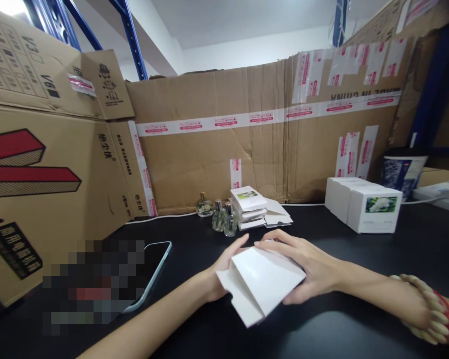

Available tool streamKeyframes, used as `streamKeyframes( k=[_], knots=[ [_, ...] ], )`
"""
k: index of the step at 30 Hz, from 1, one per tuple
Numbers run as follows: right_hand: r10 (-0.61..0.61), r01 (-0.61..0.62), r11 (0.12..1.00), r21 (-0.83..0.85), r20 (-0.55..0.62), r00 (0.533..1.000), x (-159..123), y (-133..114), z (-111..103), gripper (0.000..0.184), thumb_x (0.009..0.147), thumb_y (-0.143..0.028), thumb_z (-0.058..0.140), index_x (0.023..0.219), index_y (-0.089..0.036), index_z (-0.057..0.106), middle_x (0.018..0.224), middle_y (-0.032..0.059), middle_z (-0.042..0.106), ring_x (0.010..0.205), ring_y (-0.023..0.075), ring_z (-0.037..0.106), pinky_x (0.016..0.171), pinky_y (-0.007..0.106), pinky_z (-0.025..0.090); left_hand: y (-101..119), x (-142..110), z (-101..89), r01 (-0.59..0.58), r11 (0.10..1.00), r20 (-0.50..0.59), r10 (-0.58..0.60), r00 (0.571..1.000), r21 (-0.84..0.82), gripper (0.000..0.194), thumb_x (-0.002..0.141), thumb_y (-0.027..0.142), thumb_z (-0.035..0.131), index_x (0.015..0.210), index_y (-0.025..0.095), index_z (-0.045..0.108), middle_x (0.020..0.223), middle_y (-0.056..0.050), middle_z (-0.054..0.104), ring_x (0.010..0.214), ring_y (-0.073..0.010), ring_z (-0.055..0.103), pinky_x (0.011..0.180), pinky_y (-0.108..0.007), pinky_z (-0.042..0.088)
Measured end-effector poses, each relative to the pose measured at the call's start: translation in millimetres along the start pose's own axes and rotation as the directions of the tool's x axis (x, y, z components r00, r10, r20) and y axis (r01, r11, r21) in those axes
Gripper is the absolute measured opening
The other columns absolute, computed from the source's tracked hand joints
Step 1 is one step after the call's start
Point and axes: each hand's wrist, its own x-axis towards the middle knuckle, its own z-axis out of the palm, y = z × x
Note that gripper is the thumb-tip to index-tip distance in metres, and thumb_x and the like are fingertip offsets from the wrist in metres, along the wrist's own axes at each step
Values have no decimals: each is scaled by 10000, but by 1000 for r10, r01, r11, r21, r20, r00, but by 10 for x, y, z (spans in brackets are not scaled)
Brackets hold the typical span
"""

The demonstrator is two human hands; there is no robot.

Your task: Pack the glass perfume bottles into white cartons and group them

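Both hands hold a flat white carton (260, 284) just above the black table (359, 319). My left hand (219, 271) grips its left edge, thumb on top. My right hand (307, 267) covers the carton's far right side, fingers spread along the top edge. The carton is partly unfolded, with a flap hanging toward me. A beaded bracelet (422, 309) circles my right wrist.
Three small glass perfume bottles (220, 215) stand behind the hands beside a stack of flat white cartons (252, 207). White boxes with a flower picture (374, 208) sit at right. A phone (149, 271) lies at left. Cardboard walls (247, 144) surround the table.
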Motion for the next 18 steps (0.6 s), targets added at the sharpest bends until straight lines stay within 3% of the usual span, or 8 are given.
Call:
streamKeyframes(
  k=[2,5,9,14,18],
  knots=[
    [93,-90,993,71,-27,995,-13,12,9,778,769,-509,622,1424,-274,275,1229,96,395,1087,203,478,910,319,432,13,-1,-13,-45,998,-12,44,999,-38,608,919,579,246,938,68,575,702,-81,605,550,-156,601,490,-218,433],
    [234,-225,970,89,-107,966,-45,49,17,654,864,-498,506,1429,-357,210,1303,63,342,1183,220,407,1018,405,347,12,11,-50,-170,984,109,174,979,-44,685,883,655,150,1073,104,511,741,-91,585,531,-215,602,367,-236,367],
    [399,-400,916,26,-152,904,-62,86,22,547,916,-526,401,1415,-397,218,1338,38,308,1216,225,372,1037,447,318,-4,9,-56,-249,968,158,253,955,-41,717,865,694,103,1199,153,435,877,-104,566,670,-261,641,393,-245,420],
    [407,-407,913,7,-67,911,-43,81,9,571,906,-563,392,1412,-320,283,1252,68,372,1109,214,457,956,418,399,-22,-27,0,-247,969,132,243,961,16,699,889,653,131,1225,117,430,905,-125,569,684,-253,641,407,-231,437],
    [389,-387,921,43,-92,917,-53,118,10,549,924,-563,343,1400,-291,327,1278,73,393,1146,225,447,1001,437,361,-11,-47,29,-231,972,120,226,967,33,629,911,506,141,1170,49,488,853,-148,581,666,-251,637,406,-226,422]
  ],
)
